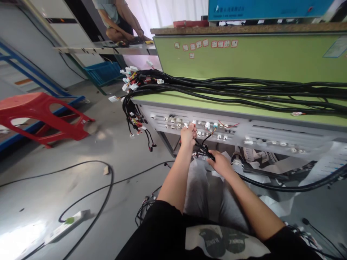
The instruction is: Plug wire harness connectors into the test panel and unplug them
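My left hand (189, 135) is closed around a small connector end at the white panel (244, 130), in front of a row of white sockets. Lower and to the right, my right hand (220, 162) grips a black cable bundle (204, 150) whose loose wires spread between both hands. One branch of it runs up to a white and teal connector (215, 125) on the panel. A thin red wire (229, 125) lies across the sockets beside it. What my left fingers pinch is mostly hidden.
Long black harnesses (230, 88) lie along the green bench (173, 96), their white connectors hanging over its left end. A red stool (35, 112) and a power strip (65, 225) are on the floor at left. A person (119, 21) sits behind.
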Action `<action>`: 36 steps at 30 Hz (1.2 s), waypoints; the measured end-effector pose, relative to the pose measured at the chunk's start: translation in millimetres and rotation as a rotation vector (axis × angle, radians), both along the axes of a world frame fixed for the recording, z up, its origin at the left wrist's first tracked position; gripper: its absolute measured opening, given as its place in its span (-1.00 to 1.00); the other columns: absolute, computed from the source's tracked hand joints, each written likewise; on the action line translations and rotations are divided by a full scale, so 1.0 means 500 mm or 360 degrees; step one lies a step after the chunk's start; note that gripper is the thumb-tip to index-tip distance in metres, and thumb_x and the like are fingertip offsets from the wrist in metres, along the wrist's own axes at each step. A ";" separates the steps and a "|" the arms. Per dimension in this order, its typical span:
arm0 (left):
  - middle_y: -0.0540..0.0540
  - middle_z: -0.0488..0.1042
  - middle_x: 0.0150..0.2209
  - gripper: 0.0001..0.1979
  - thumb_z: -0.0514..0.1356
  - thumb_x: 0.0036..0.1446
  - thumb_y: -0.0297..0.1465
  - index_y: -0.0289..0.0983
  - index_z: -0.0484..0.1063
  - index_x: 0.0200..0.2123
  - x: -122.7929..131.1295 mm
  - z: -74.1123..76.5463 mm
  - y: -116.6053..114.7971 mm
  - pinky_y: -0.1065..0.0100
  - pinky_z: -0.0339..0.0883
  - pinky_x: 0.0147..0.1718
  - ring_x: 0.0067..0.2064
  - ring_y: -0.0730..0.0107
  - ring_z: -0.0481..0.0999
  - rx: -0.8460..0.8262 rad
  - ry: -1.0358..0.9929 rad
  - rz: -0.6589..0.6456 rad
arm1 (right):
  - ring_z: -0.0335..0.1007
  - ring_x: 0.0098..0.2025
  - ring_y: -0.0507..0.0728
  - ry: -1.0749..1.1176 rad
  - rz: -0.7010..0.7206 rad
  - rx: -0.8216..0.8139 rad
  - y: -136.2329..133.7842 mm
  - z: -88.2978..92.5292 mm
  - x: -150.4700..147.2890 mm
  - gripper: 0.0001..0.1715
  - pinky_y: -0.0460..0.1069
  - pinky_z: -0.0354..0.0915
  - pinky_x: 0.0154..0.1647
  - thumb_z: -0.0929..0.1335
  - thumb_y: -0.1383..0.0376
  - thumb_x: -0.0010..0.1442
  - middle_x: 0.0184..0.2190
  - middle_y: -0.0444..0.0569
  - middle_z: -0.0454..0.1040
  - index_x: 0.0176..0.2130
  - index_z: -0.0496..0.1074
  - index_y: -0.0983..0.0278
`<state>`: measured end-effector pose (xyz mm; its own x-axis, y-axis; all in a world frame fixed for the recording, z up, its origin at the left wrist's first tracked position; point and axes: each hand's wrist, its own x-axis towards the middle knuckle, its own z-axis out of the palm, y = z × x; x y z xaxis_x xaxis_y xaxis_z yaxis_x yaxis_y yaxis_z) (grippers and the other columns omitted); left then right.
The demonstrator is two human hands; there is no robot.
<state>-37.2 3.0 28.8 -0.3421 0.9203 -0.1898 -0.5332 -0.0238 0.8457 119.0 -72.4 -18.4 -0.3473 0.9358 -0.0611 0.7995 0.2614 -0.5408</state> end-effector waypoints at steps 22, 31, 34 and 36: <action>0.01 0.39 -0.45 -0.90 0.18 0.04 -0.38 -0.31 0.39 -0.39 -0.017 -0.013 -0.055 0.56 0.09 -0.57 -0.53 0.61 0.26 0.0293 0.0527 0.0396 | 0.27 0.07 0.17 0.0066 -0.0031 -0.0002 0.002 -0.013 0.001 -0.50 0.03 0.18 0.05 0.27 0.22 0.13 0.06 0.07 0.34 0.08 0.29 0.27; -0.01 0.40 -0.49 -0.81 0.24 -0.03 -0.50 -0.25 0.34 -0.30 0.002 0.002 -0.056 0.52 0.09 -0.53 -0.54 0.52 0.29 0.0334 0.0732 0.0151 | 0.25 0.08 0.17 0.0108 -0.0017 0.0005 0.006 -0.016 0.000 -0.50 0.03 0.17 0.06 0.26 0.24 0.14 0.06 0.09 0.34 0.07 0.28 0.31; -0.05 0.39 -0.44 -0.85 0.25 -0.07 -0.52 -0.24 0.36 -0.39 0.008 0.008 -0.048 0.50 0.16 -0.41 -0.36 0.38 0.37 0.0319 0.0940 0.0282 | 0.25 0.08 0.16 0.0101 -0.0021 -0.0002 0.006 -0.016 0.001 -0.52 0.03 0.18 0.05 0.26 0.25 0.14 0.06 0.07 0.34 0.07 0.28 0.28; -0.08 0.40 -0.40 -0.86 0.25 -0.07 -0.52 -0.23 0.38 -0.39 0.012 0.010 -0.049 0.48 0.18 -0.33 -0.25 0.31 0.38 0.0309 0.1128 0.0322 | 0.25 0.08 0.16 0.0098 -0.0014 -0.0001 0.007 -0.018 0.002 -0.51 0.03 0.18 0.04 0.26 0.25 0.14 0.07 0.06 0.33 0.07 0.28 0.27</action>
<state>-31.2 -21.2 33.9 -0.4875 0.8211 0.2967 0.1661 -0.2464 0.9548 119.8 -68.8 -27.6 -0.3421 0.9388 -0.0407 0.7670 0.2539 -0.5893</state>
